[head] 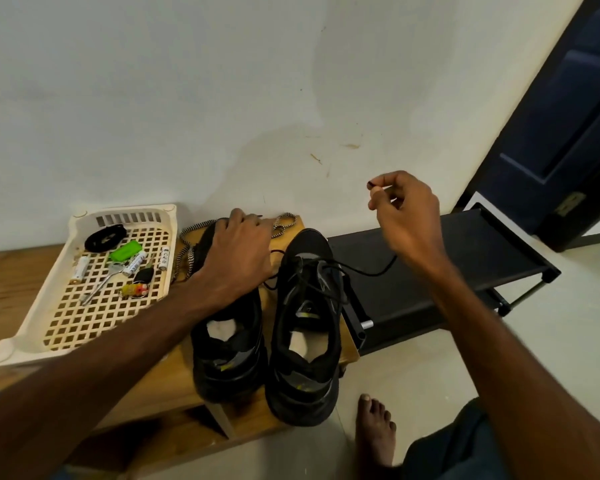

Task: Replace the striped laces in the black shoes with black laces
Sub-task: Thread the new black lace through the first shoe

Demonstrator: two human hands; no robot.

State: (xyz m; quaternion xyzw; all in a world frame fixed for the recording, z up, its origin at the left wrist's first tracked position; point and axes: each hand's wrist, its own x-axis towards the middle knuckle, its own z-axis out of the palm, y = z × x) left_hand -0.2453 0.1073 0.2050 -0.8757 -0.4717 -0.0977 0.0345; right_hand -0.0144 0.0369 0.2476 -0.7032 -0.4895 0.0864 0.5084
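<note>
Left shoe (229, 358) and right shoe (305, 341) stand together at the bench's (174, 382) right end. Left hand (238, 251) grips the left shoe's toe. Right hand (406, 216), raised, pinches the tip of the black lace (371, 271) threaded through the right shoe. Striped lace (284, 223) lies along the back edge.

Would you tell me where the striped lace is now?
The striped lace lies on the wooden bench, left of centre in the head view, between the white basket and the left shoe, looping past the left hand by the wall.
</note>
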